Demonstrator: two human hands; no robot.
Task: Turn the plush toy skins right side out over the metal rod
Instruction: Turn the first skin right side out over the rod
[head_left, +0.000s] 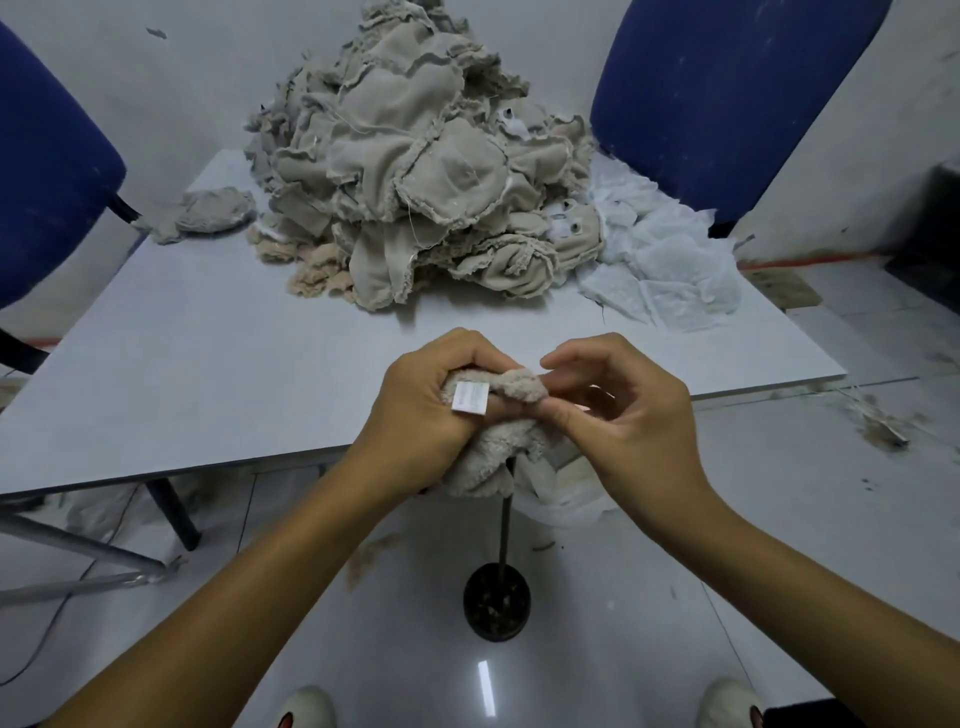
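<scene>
Beige, fleecy plush toy skin (493, 447) sits bunched over the top of a thin dark metal rod (504, 530), which rises upright from a round black base (496, 603) on the glossy pale tiled floor (779, 519), just in front of the near edge of a flat grey-white counter (208, 353). The rod's long axis runs vertically, its upper end hidden inside the fabric; the skin hangs down around it, a ragged furry hem drooping below the hands. The left hand (415, 415) grips the skin with fingers curled round its upper fold, beside a small white rectangular sewn-in label (470, 399) that faces up. The right hand (618, 410) pinches the skin's other side, thumb pressed against the fleece and fingers bent above it. Both bare forearms reach in from the bottom corners.

Farther back on the counter lies a tall heap of inside-out tan fabric skins (410, 166), their woven backing and frayed seams showing, some with small plastic eyes. One loose tan skin (213, 210) lies apart to the heap's left. Thin white crinkled fabric pieces (665, 270) spread to its right. Two blue upholstered chairs stand beyond the counter, one at the left (47, 176) and one at the right (717, 98). Fluff and scraps (883, 421) litter the floor at right.
</scene>
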